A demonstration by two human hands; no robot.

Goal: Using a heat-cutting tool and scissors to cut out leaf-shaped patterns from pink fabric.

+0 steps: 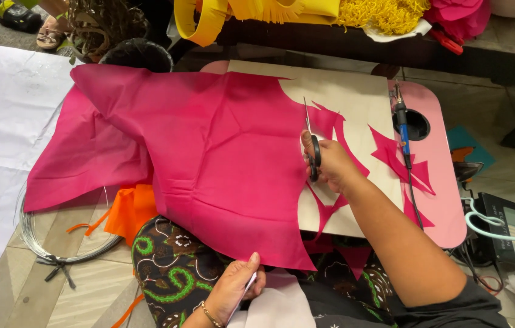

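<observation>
Item: pink fabric (209, 158), draped over our lap and the counter (354, 97). Our right hand (330, 164) gripped black-handled scissors (311, 146) at its edge; our left hand (236, 285) pinched the lower hem.

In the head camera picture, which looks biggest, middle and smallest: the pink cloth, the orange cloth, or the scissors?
1. Pink cloth, by far the biggest.
2. Orange cloth, though part of it hides under the pink.
3. Scissors, in the right hand.

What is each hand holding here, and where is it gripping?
The right hand holds black-handled scissors by the finger loops, blades against the pink fabric. The left hand pinches that fabric's lower edge together with a white sheet.
</observation>
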